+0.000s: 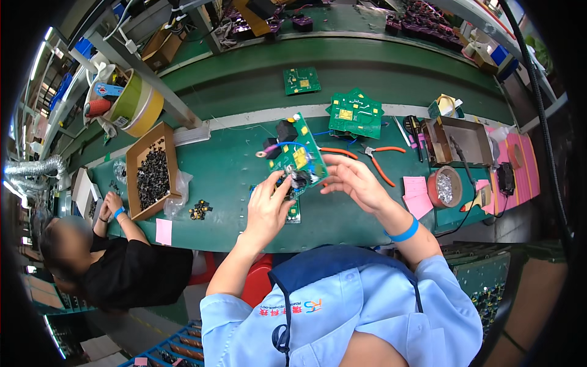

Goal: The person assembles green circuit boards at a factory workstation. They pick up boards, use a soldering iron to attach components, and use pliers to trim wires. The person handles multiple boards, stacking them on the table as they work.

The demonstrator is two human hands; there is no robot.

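Observation:
A green circuit board with black blocks, yellow patches and a blue wire is tilted up above the bench. My left hand is closed at its lower left edge, fingertips pressed against small black and silver parts there. Curved around the lower right edge, the fingers of my right hand also grip the board. Below it, part of another green board shows on the bench, mostly covered by my left hand and the raised board. Orange-handled pliers lie to the right of my right hand.
Stacked green boards and a single board lie farther back. On the left are a cardboard box of small black parts and a seated person. A bowl of silvery pieces and an open box stand right.

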